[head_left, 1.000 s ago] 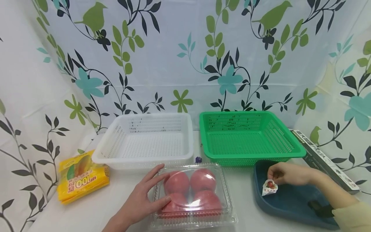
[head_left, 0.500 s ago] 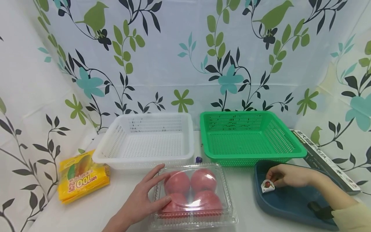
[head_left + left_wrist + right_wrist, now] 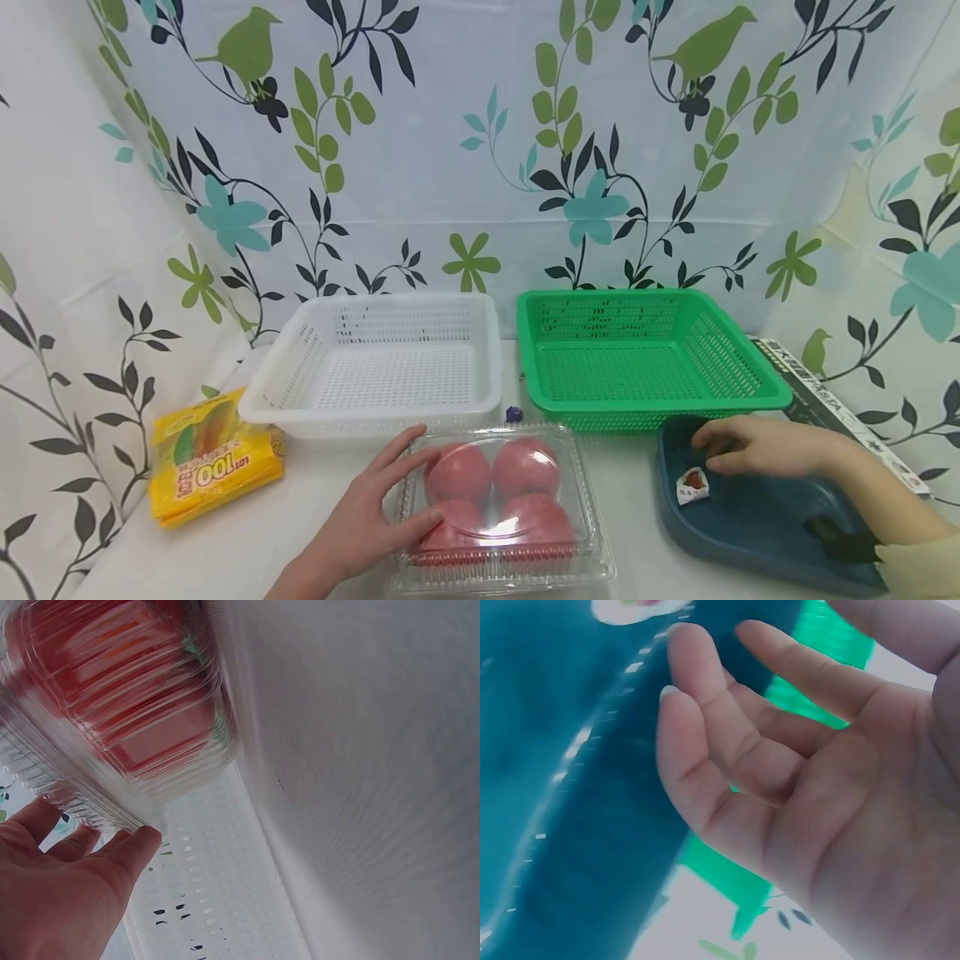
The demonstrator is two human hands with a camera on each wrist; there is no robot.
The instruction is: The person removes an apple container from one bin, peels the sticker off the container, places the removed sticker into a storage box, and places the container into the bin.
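Head view, taking the clear plastic box [image 3: 510, 577] as the clock's centre: four round red things [image 3: 527, 467] show through its top. At nine o'clock the left hand [image 3: 371, 507] rests against the box, thumb and fingers spread wide and mostly straight, touching it without closing round it. At three o'clock lies a blue tray [image 3: 765, 533]. Over it the right hand [image 3: 761, 450] has its fingers loosely bent and parted, with nothing in its grasp. Inside the tray lies a small white packet [image 3: 692, 486] with a red patch, at eight o'clock from that hand, just beside the fingertips; the right wrist view is blurred, but they seem to be apart. Round the box, a green basket [image 3: 615, 371] stands at half past one, a white basket [image 3: 397, 375] at half past ten and a yellow pack [image 3: 213, 458] at nine.
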